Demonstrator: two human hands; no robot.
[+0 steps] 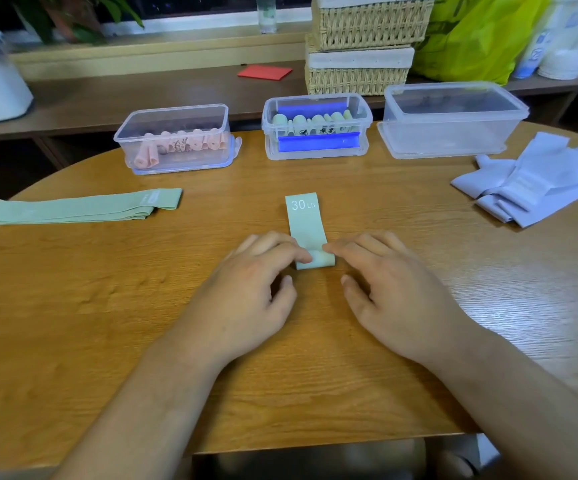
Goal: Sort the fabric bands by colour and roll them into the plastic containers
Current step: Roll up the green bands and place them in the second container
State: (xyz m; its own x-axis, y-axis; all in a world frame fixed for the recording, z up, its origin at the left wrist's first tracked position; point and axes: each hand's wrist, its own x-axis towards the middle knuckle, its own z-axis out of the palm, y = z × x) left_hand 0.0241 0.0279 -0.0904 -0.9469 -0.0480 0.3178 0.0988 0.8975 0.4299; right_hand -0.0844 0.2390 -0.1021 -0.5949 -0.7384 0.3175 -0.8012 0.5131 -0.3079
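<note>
Green band (304, 221) lies mid-table, near end rolled; left hand (246, 292) & right hand (396, 292) press bent fingertips on it w/ thumbs off, no clamp, so keep even pressure, edges square, rolling tight toward the far 30 LB end.

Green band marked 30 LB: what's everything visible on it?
The green band is a pale mint strip, fabric by its look, with 30 LB printed in white at its far end. It lies flat on the wooden table, running away from the person. Its near end is wound into a small roll, where fingertips of the left hand and the right hand press it.
</note>
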